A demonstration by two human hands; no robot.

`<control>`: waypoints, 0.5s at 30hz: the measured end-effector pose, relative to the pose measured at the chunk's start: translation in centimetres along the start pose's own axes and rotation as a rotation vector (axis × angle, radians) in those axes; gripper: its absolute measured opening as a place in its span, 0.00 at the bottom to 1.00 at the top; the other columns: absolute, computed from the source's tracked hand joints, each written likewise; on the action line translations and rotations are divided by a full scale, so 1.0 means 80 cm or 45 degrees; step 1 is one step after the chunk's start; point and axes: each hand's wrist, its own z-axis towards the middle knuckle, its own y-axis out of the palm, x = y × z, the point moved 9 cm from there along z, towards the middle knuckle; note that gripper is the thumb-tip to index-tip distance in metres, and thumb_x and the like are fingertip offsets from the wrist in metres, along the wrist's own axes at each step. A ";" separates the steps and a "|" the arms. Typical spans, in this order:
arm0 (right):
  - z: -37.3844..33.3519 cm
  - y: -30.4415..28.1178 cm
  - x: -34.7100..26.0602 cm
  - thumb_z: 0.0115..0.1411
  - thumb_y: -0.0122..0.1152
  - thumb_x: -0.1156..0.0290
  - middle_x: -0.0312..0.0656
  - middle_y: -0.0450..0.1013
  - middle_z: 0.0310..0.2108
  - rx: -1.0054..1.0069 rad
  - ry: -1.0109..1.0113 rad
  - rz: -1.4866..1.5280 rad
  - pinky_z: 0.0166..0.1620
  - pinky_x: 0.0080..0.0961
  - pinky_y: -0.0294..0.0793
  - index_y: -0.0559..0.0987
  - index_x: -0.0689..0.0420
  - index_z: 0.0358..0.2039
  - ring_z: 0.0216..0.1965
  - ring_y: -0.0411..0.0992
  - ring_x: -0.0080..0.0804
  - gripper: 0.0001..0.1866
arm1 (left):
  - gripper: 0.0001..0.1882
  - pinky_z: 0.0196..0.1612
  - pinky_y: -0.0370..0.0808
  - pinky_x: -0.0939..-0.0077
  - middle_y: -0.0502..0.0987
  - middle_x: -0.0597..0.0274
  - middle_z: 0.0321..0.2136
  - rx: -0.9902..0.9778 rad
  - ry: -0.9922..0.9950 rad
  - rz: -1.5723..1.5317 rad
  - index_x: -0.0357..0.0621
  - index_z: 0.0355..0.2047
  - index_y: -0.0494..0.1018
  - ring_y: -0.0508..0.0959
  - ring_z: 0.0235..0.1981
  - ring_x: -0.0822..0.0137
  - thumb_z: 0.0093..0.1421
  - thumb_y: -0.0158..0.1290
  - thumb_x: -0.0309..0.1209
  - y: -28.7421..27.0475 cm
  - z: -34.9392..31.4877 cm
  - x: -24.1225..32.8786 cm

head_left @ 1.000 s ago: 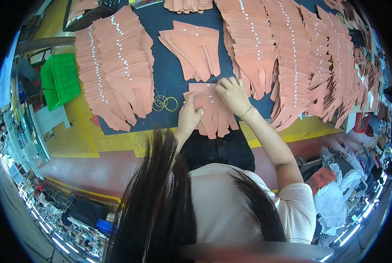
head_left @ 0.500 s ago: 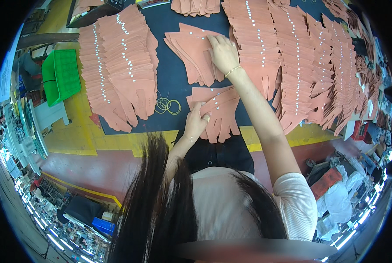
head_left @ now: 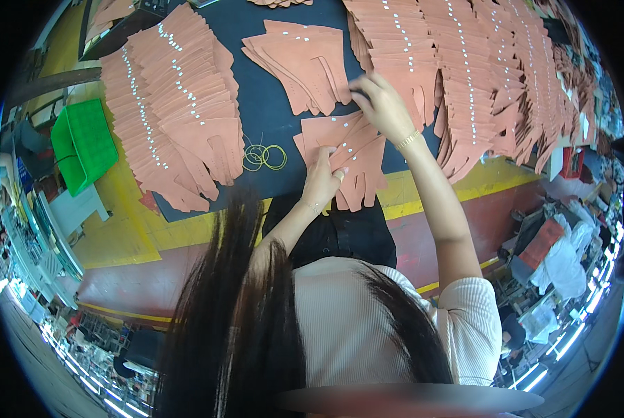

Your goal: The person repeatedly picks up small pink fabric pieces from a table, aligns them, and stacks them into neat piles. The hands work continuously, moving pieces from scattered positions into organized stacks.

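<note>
Nearest: person's dark hair and pale top fill the bottom of the view.

L hand lies flat on the near small stack of tan cut pieces, fingers spread, pressing it down; the stack's long axis runs near-to-far, fanned a bit to the right.

R hand is just beyond and right of it, w/ a thin bracelet at the wrist. Fingers are curled down onto the far edge of that stack, beside the next stack to its far left; can't tell if pinching a piece. R hand is nearer that far stack.

Yellow rubber bands lie just left of the L hand.

Surface: dark mat on a yellow-edged table. Long overlapping rows of the same pieces lie left and far right. Green basket sits off the left edge; cluttered workshop floor around.
</note>
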 end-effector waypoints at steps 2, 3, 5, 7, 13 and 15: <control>-0.063 -0.003 0.027 0.55 0.62 0.72 0.47 0.71 0.38 -0.126 0.347 0.022 0.43 0.37 0.73 0.76 0.58 0.39 0.40 0.72 0.47 0.11 | 0.26 0.52 0.70 0.56 0.73 0.35 0.48 -0.049 0.026 0.036 0.36 0.53 0.62 0.74 0.50 0.40 0.57 0.58 0.29 0.008 -0.003 0.000; -0.092 -0.005 0.034 0.55 0.63 0.72 0.47 0.71 0.38 -0.107 0.457 -0.008 0.43 0.35 0.73 0.75 0.59 0.41 0.39 0.72 0.46 0.13 | 0.25 0.52 0.70 0.56 0.73 0.34 0.47 -0.038 0.090 0.029 0.36 0.53 0.62 0.75 0.49 0.40 0.57 0.58 0.29 0.009 -0.005 0.004; -0.136 -0.003 0.041 0.57 0.64 0.71 0.47 0.72 0.38 -0.027 0.576 -0.061 0.42 0.31 0.74 0.73 0.61 0.47 0.36 0.74 0.42 0.18 | 0.24 0.51 0.70 0.57 0.73 0.36 0.47 -0.039 0.090 -0.016 0.35 0.52 0.62 0.75 0.48 0.42 0.58 0.57 0.29 0.014 -0.007 0.003; -0.170 0.006 0.053 0.56 0.66 0.69 0.47 0.72 0.38 0.039 0.694 0.052 0.42 0.30 0.75 0.72 0.62 0.49 0.36 0.74 0.39 0.22 | 0.23 0.51 0.70 0.62 0.73 0.40 0.46 -0.069 -0.056 -0.094 0.34 0.50 0.62 0.76 0.48 0.47 0.59 0.57 0.29 0.024 -0.009 -0.010; -0.202 0.042 0.090 0.54 0.69 0.66 0.46 0.72 0.38 0.040 0.925 0.334 0.42 0.30 0.74 0.71 0.61 0.51 0.36 0.74 0.36 0.26 | 0.27 0.53 0.69 0.55 0.72 0.32 0.48 0.226 0.064 -0.043 0.35 0.56 0.55 0.75 0.49 0.38 0.61 0.53 0.30 0.007 -0.019 0.002; -0.195 0.046 0.089 0.53 0.69 0.66 0.46 0.72 0.38 -0.049 0.861 0.247 0.42 0.30 0.74 0.72 0.60 0.50 0.37 0.74 0.38 0.25 | 0.27 0.53 0.69 0.54 0.70 0.31 0.49 0.195 -0.083 -0.076 0.35 0.55 0.54 0.74 0.49 0.37 0.61 0.53 0.30 0.010 -0.021 -0.007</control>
